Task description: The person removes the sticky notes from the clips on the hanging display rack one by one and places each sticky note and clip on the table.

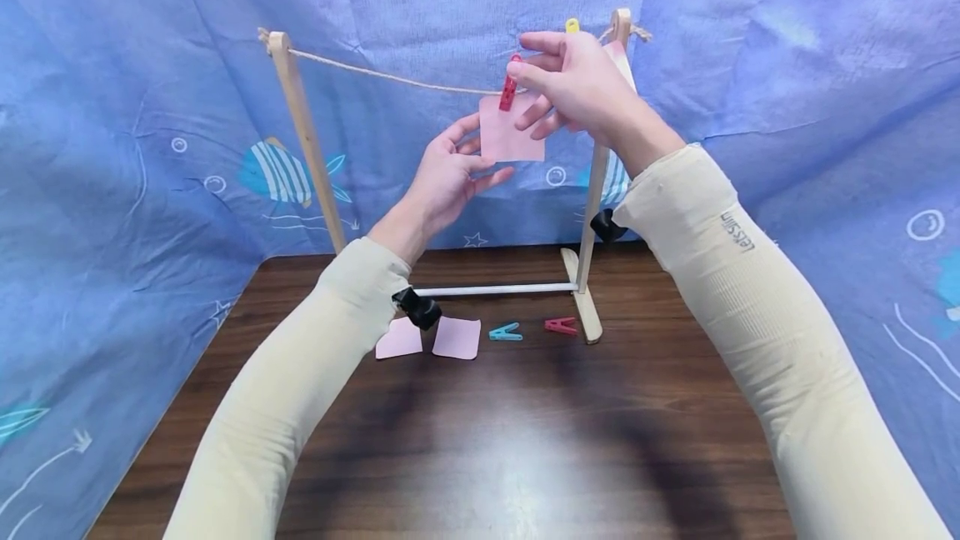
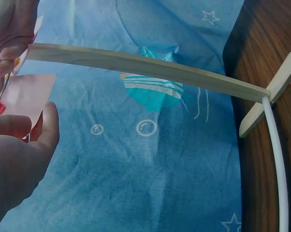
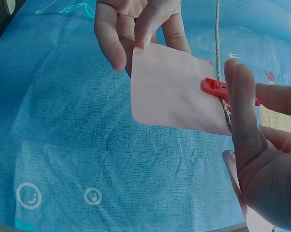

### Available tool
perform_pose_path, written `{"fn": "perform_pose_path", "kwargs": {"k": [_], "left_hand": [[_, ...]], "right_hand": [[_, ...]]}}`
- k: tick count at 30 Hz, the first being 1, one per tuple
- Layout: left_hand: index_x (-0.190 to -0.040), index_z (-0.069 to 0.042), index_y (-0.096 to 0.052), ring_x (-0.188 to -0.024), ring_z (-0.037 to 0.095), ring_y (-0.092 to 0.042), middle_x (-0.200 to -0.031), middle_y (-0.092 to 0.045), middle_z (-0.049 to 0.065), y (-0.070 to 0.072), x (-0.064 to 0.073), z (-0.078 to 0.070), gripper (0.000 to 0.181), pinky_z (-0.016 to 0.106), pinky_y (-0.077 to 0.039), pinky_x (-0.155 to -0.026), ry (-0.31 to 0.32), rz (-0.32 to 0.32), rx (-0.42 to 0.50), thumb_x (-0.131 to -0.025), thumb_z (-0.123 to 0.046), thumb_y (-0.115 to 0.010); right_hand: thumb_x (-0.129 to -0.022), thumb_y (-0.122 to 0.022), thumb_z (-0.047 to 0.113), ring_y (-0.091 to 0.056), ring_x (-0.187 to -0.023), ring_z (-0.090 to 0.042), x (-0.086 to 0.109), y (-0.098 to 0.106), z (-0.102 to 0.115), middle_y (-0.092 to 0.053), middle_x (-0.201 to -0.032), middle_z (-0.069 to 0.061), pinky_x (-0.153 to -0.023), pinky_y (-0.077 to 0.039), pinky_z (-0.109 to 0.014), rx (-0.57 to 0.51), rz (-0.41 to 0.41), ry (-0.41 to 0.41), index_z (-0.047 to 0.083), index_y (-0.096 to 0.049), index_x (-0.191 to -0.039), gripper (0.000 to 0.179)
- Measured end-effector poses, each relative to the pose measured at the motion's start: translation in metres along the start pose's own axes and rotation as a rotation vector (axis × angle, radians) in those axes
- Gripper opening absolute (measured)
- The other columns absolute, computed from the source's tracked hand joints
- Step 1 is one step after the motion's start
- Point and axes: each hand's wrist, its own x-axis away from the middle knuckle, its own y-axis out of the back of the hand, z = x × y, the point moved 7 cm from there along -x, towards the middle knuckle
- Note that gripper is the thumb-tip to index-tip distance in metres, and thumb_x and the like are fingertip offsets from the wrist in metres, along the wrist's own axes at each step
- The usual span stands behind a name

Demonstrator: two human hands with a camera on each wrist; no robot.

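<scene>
A pink square sheet (image 1: pixel 491 136) hangs at the rope (image 1: pixel 390 76), with a red clothespin (image 1: pixel 507 90) over its top edge. My left hand (image 1: pixel 442 177) pinches the lower corner of that sheet between thumb and fingers, as the right wrist view shows. At the top of the clothespin, my right hand (image 1: pixel 585 82) holds its legs between thumb and finger. In the right wrist view the clothespin (image 3: pixel 214 88) clamps sheet and rope together. Behind my right hand, another pink sheet (image 3: pixel 237 183) hangs near the right post, partly hidden; a yellow clothespin (image 1: pixel 572 25) shows above.
Two wooden posts (image 1: pixel 307 136) carry the rope, and a white bar (image 1: pixel 495 289) joins them below. On the brown table (image 1: pixel 480 423) lie two more pink sheets (image 1: pixel 457 338), a blue clothespin (image 1: pixel 506 332) and another red clothespin (image 1: pixel 561 325). A blue patterned cloth (image 1: pixel 420 15) surrounds the table.
</scene>
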Motion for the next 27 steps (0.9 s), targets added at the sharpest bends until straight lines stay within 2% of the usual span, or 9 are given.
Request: {"fn": "perform_pose_path", "kwargs": {"k": [5,8,14,21,24,27], "left_hand": [[-0.139,-0.005,-0.054,-0.106,0.028,-0.063,-0.125,-0.061,0.017,-0.003,-0.001,0.001,0.053,0.051,-0.054,-0.098,-0.001,-0.008,-0.009,-0.095,0.022,-0.045],[-0.139,-0.003,-0.054,-0.103,0.026,-0.063,-0.121,-0.062,0.016,-0.006,-0.002,0.002,0.052,0.053,-0.051,-0.100,0.000,-0.005,-0.005,-0.094,0.023,-0.043],[-0.139,-0.002,-0.053,-0.102,0.026,-0.062,-0.119,-0.061,0.016,-0.008,-0.003,0.004,0.052,0.057,-0.046,-0.105,-0.001,0.000,0.001,-0.094,0.023,-0.041],[-0.136,-0.002,-0.056,-0.107,0.028,-0.061,-0.120,-0.061,0.017,-0.009,-0.003,0.001,0.055,0.046,-0.055,-0.097,0.010,-0.024,0.004,-0.093,0.025,-0.036],[-0.136,-0.003,-0.057,-0.108,0.028,-0.061,-0.119,-0.061,0.017,-0.009,-0.003,0.000,0.053,0.044,-0.057,-0.095,0.010,-0.032,-0.006,-0.094,0.023,-0.038],[-0.136,-0.004,-0.058,-0.106,0.028,-0.063,-0.119,-0.062,0.016,-0.009,-0.001,-0.003,0.046,0.045,-0.057,-0.095,0.007,-0.042,-0.028,-0.098,0.018,-0.043]], "right_hand": [[-0.093,-0.074,0.036,-0.075,-0.076,-0.021,0.002,0.007,0.001,-0.063,-0.139,-0.001,-0.057,-0.060,-0.029,0.046,-0.055,-0.024,0.018,-0.050,-0.150,0.064],[-0.090,-0.077,0.034,-0.075,-0.075,-0.021,0.004,0.009,0.001,-0.067,-0.133,-0.004,-0.057,-0.060,-0.029,0.045,-0.067,-0.024,0.015,-0.057,-0.145,0.061],[-0.091,-0.077,0.030,-0.074,-0.073,-0.019,0.005,0.010,0.001,-0.065,-0.136,-0.006,-0.060,-0.061,-0.030,0.059,-0.047,-0.019,0.013,-0.057,-0.145,0.060],[-0.095,-0.072,0.031,-0.075,-0.078,-0.021,0.014,0.013,0.012,-0.066,-0.133,-0.010,-0.064,-0.062,-0.033,0.223,0.033,-0.001,0.010,-0.054,-0.146,0.059],[-0.094,-0.073,0.033,-0.075,-0.078,-0.021,0.017,0.014,0.015,-0.067,-0.132,-0.010,-0.063,-0.062,-0.033,0.296,0.035,0.005,0.010,-0.054,-0.146,0.060],[-0.092,-0.074,0.038,-0.074,-0.073,-0.019,0.017,0.015,0.016,-0.069,-0.125,-0.010,-0.061,-0.062,-0.032,0.317,0.031,-0.009,0.012,-0.057,-0.144,0.061]]}}
